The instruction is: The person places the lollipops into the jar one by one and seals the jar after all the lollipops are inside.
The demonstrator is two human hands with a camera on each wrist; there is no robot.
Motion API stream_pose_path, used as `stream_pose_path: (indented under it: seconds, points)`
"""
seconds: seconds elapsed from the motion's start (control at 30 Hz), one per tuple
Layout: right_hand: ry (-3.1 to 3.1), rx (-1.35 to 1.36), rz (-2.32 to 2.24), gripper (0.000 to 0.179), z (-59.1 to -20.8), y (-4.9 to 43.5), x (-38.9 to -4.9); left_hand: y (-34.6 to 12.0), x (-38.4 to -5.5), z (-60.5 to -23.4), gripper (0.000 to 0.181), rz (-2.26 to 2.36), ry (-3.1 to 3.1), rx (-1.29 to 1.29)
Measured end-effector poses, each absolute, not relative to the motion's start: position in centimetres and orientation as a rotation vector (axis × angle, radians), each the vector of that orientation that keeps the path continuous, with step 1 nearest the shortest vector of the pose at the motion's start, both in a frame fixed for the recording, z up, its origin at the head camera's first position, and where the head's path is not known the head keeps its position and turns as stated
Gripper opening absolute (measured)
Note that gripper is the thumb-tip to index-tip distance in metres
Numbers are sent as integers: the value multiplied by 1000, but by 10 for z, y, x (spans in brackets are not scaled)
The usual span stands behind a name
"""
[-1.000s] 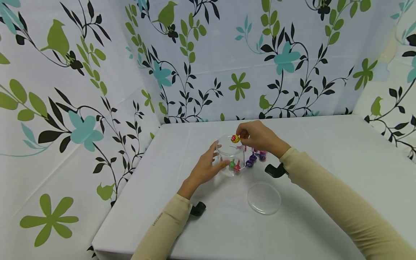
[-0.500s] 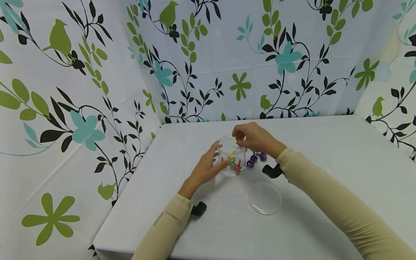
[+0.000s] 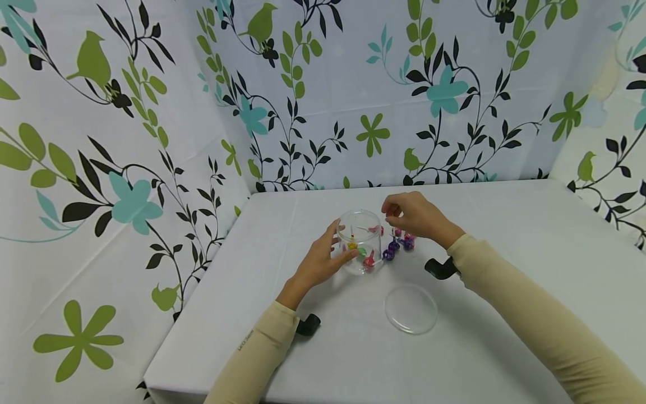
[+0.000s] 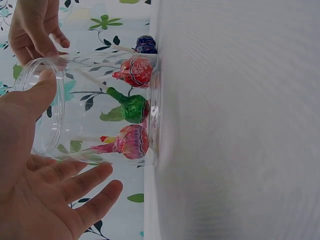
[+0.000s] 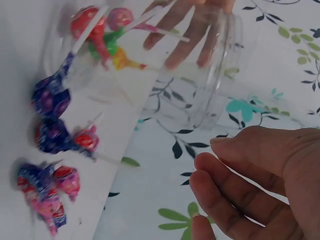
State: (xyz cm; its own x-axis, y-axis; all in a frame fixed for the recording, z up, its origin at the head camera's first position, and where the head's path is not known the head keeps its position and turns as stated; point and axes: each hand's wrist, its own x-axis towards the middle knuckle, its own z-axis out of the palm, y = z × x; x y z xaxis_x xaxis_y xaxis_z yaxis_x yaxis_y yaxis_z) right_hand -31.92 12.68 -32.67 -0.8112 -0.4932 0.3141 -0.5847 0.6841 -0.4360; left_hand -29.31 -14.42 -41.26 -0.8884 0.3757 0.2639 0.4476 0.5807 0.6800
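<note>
Inside the clear jar (image 4: pixel 61 117), wrapped lollipops (image 4: pixel 134 108)

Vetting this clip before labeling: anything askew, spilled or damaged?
Nothing stands out. The jar stands upright, held by the left hand; the lid lies flat on the table; loose lollipops lie beside the jar. No damage shows.

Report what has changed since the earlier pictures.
The right hand released the yellow-and-red wrapped lollipop down into the clear cylindrical jar, then drew back rightward, holding nothing. The left hand still holds the jar; the clear round lid stays on the white table.
</note>
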Motion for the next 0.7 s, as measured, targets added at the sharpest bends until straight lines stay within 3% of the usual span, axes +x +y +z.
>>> stream_pose_path:
  seconds: [0.53,0.7]
  points:
    - [-2810,749,798,10,-360,165,-328,-145,-295,-415,92,-1205,-2715,-722]
    - [-2791,779,825,17,-366,163,-329,-144,-295,-415,93,-1216,-2710,-722]
